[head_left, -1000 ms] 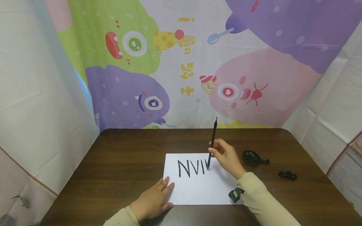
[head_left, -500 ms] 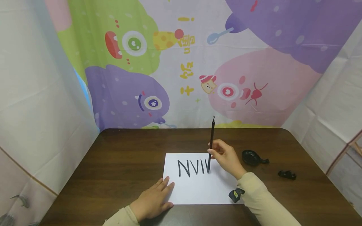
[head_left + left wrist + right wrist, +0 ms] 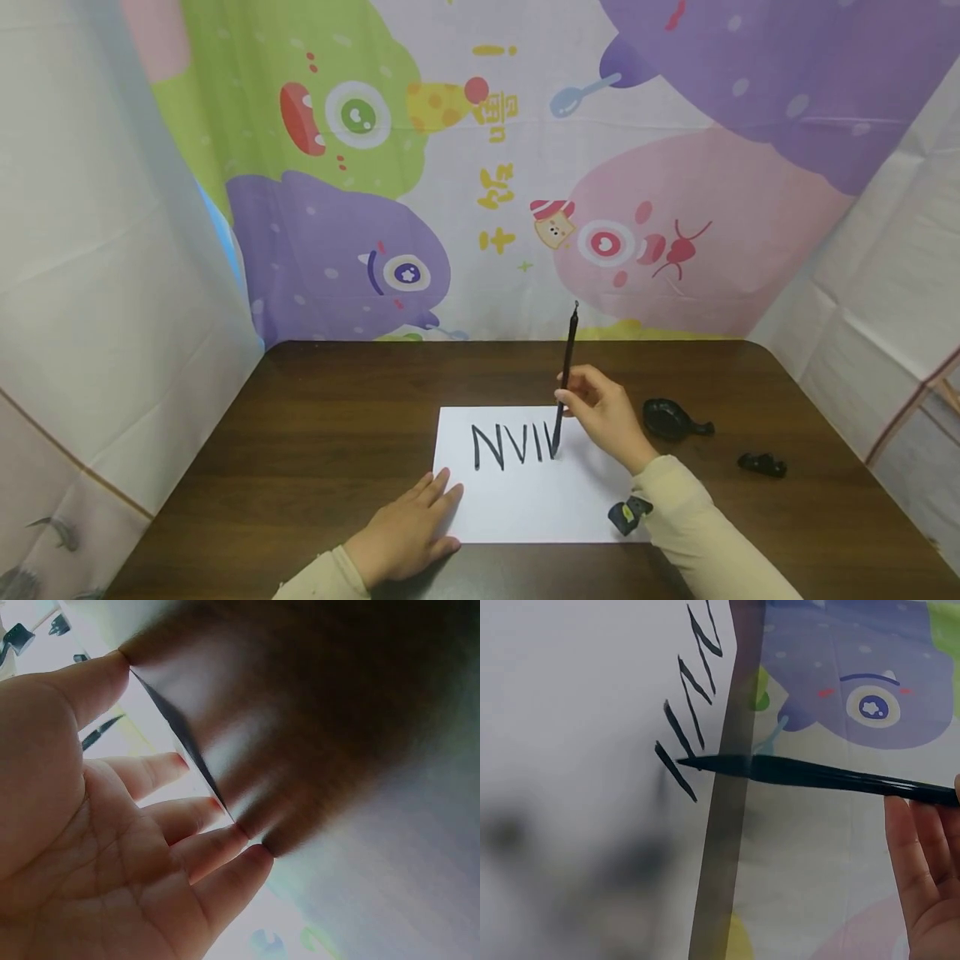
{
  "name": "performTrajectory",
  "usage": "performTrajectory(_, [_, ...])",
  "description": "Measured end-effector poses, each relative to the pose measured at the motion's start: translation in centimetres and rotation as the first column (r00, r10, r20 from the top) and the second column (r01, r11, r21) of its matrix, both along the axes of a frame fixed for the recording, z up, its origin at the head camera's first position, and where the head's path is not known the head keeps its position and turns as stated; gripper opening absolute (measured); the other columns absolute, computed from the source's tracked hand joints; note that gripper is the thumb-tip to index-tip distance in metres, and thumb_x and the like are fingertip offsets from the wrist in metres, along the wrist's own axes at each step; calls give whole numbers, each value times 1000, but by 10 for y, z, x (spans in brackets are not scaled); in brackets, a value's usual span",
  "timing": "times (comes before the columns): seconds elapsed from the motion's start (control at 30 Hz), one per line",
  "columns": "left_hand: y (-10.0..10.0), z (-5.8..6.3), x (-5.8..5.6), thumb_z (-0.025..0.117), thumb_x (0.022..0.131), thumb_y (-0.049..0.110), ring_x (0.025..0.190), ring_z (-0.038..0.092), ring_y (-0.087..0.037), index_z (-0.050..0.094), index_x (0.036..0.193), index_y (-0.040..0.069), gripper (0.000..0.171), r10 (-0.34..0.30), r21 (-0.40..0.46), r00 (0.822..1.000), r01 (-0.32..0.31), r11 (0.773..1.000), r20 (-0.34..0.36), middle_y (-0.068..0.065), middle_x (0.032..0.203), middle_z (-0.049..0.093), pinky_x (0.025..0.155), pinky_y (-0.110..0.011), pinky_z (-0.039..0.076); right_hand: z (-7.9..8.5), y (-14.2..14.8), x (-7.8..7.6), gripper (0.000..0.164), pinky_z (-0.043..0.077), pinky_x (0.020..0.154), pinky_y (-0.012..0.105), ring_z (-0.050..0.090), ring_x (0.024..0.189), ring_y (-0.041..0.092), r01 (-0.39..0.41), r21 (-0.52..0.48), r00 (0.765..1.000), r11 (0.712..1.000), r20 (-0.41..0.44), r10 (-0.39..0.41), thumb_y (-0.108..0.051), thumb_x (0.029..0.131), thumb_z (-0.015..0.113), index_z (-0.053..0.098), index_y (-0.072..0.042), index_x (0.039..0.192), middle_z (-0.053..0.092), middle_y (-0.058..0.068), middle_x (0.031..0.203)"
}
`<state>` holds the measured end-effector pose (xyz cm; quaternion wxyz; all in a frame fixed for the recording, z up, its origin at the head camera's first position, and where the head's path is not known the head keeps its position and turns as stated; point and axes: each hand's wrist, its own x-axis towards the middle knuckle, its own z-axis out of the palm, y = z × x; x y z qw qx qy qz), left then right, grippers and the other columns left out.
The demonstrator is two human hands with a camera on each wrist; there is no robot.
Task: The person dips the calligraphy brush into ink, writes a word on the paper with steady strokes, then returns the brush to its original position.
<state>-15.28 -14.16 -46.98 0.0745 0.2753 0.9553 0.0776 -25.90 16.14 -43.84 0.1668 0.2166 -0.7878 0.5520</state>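
Observation:
My right hand [image 3: 603, 414] pinches a black ink brush [image 3: 567, 354] by its handle, held nearly upright over a white sheet of paper [image 3: 517, 508]. Black letters [image 3: 489, 447] reading N, V, I run along the sheet's upper part, followed by another slanted stroke, and the brush tip is right at that stroke. In the right wrist view the dark bristles [image 3: 720, 763] taper to a point beside the strokes [image 3: 675, 771]. My left hand [image 3: 405, 529] lies flat, fingers spread, on the sheet's lower left edge. From the left wrist, fingertips [image 3: 259, 851] touch down along the paper's edge.
A black gourd-shaped dish [image 3: 667, 418] lies right of the right hand, with a small black brush rest [image 3: 762, 464] farther right. A black wrist camera [image 3: 628, 517] hangs at the right cuff over the paper. A cartoon-printed curtain [image 3: 502, 292] rises behind the brown table [image 3: 337, 417].
The brush tip has drawn the last slanted stroke farther down, then shifted slightly up and right as the handle's top leaned right. My left hand has stayed in place.

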Motion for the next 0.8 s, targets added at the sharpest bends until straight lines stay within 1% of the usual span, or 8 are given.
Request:
performTrajectory(0.07, [0,0,0,63,91,45,140,41,-39,46,145,9,67,-3,3,1000,3,1000,0,-20,154,39,109,-53,41,1,0,-1,20,61,64,35,67,72,13,19,-18,1000,1000,-11,-19,1,86,70,63,2,105,65,16,85])
performTrajectory(0.27, [1,2,1,63,91,46,141,40,-38,45,146,10,68,8,-4,1000,-8,1000,17,-18,155,38,110,-52,40,7,-1,-4,20,61,67,35,67,79,32,56,-27,997,998,-51,-57,9,86,67,61,8,105,65,22,88])
performTrajectory(0.3, [1,3,1,63,91,45,141,40,-38,45,146,10,68,8,-3,1000,-8,1000,18,-19,155,38,110,-52,40,9,-2,-3,19,61,67,35,67,79,31,56,-29,997,998,-52,-58,10,86,66,60,9,104,65,23,89])
performTrajectory(0.4, [1,3,1,63,91,45,141,40,-38,45,146,10,68,6,1,1000,-6,1000,16,-19,155,38,110,-52,40,18,-6,2,18,61,70,33,67,79,22,59,-36,997,998,-52,-60,11,86,65,59,10,103,66,25,90])
performTrajectory(0.5, [1,3,1,63,91,44,140,41,-38,46,146,9,67,3,2,1000,-3,1000,7,-19,155,38,110,-52,41,25,-9,7,16,61,72,37,67,80,18,45,-57,997,997,-54,-48,12,86,64,58,11,101,65,27,91])
performTrajectory(0.67, [1,2,1,64,90,44,139,42,-38,47,144,9,67,-1,2,1000,1,1000,-12,-19,154,40,109,-51,42,24,-11,9,16,60,74,44,68,84,36,46,-75,997,996,-56,-50,14,85,64,58,11,100,64,28,90])
performTrajectory(0.73, [1,2,1,64,90,44,139,42,-38,47,144,9,67,0,2,1000,0,1000,-12,-20,154,40,109,-51,42,22,-11,8,16,60,74,43,67,86,39,54,-75,997,996,-44,-57,14,85,64,58,10,100,64,28,90])
performTrajectory(0.8, [1,3,1,64,90,44,139,42,-38,47,145,9,67,1,2,1000,-1,1000,-10,-20,154,40,109,-51,42,20,-10,7,16,60,74,41,68,86,38,61,-70,997,996,-32,-64,13,86,64,58,9,100,65,26,91])
